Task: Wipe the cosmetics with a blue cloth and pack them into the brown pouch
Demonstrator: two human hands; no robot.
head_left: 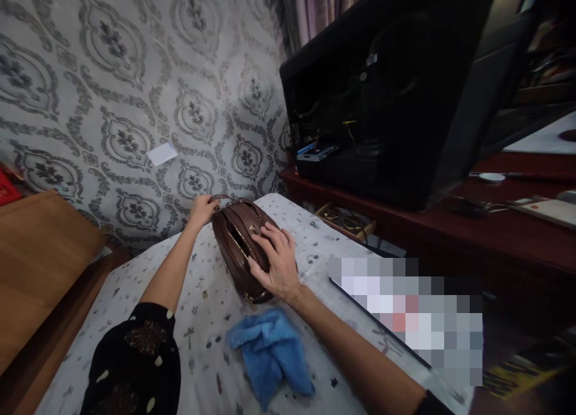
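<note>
A brown leather handbag [237, 242] lies on a table covered with a patterned white cloth [202, 301]. My left hand [202, 210] is closed on the bag's strap or zip pull at its far end. My right hand [275, 260] rests flat on top of the bag with its fingers spread, pressing on the near side. A crumpled blue microfibre cloth [270, 355] lies on the table just in front of the bag, below my right wrist.
A flat device with a blurred screen [405, 313] sits at the table's right edge. A big black speaker cabinet [387, 97] stands on a dark red wooden shelf [472, 235] to the right. Patterned wallpaper is behind; a wooden board [40, 253] leans at left.
</note>
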